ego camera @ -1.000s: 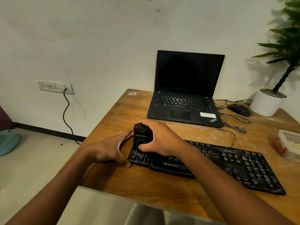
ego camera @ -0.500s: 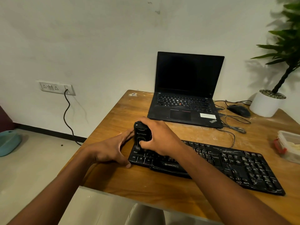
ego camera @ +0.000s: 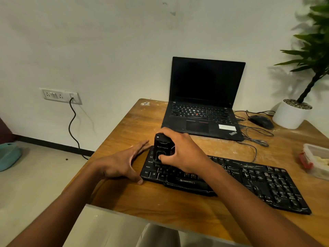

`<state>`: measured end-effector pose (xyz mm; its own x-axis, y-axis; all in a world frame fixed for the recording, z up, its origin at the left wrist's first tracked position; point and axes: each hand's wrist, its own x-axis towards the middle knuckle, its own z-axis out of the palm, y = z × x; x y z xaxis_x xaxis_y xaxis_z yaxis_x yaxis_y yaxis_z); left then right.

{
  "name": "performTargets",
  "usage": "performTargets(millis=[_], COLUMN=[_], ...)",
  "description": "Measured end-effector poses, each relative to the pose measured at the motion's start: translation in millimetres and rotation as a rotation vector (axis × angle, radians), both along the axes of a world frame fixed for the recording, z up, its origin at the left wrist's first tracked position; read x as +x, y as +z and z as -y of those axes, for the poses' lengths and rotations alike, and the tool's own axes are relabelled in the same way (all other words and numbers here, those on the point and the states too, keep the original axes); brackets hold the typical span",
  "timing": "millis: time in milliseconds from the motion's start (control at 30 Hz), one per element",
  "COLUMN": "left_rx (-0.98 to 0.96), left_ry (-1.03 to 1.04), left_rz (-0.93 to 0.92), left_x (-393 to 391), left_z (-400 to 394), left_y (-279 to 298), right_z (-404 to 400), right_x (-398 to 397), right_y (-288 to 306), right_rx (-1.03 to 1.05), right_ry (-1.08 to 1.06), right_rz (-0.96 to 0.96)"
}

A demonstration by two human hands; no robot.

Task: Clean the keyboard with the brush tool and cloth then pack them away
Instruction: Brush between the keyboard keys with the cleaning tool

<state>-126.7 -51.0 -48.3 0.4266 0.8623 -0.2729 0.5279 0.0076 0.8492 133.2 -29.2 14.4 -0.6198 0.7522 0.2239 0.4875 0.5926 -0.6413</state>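
A black, dusty keyboard (ego camera: 249, 182) lies across the wooden desk (ego camera: 169, 202). My right hand (ego camera: 185, 152) grips a black brush tool (ego camera: 162, 147) that stands upright on the keyboard's left end, near the upper key rows. My left hand (ego camera: 122, 163) rests flat on the desk with straight fingers against the keyboard's left edge, thumb at its front corner. No cloth is in view.
An open black laptop (ego camera: 201, 111) sits behind the keyboard. A mouse (ego camera: 260, 121) with loose cables, a white plant pot (ego camera: 290, 114) and a plastic box (ego camera: 316, 162) stand at the right. A wall socket (ego camera: 60, 95) with a cable is at the left.
The brush tool in my right hand has slid a little away from me, from the front key rows toward the upper rows. My left hand has stayed against the keyboard's left edge.
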Motion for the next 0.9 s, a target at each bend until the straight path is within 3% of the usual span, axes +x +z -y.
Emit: performTargets(millis=[200, 367, 567, 700, 900], left_rx=[0.029, -0.001, -0.010, -0.034, -0.039], left_ry=[-0.003, 0.011, 0.010, 0.003, -0.004], left_rz=[-0.031, -0.016, -0.012, -0.001, -0.013], left_x=[0.3, 1.1, 3.1, 2.1, 2.1], left_z=[-1.5, 0.6, 1.1, 0.5, -0.4], left_y=[-1.1, 1.0, 3.2, 2.5, 2.8], right_z=[22.8, 10.5, 10.1, 6.0, -1.4], right_x=[0.5, 13.0, 7.4, 18.8, 62.2], right_y=[-8.9, 5.1, 4.7, 10.6, 21.6], right_rx=[-0.028, 0.013, -0.148, -0.099, -0.094], right_ry=[0.172, 0.098, 0.068, 0.054, -0.146], right_rz=[-0.021, 0.150, 0.003, 0.127, -0.035])
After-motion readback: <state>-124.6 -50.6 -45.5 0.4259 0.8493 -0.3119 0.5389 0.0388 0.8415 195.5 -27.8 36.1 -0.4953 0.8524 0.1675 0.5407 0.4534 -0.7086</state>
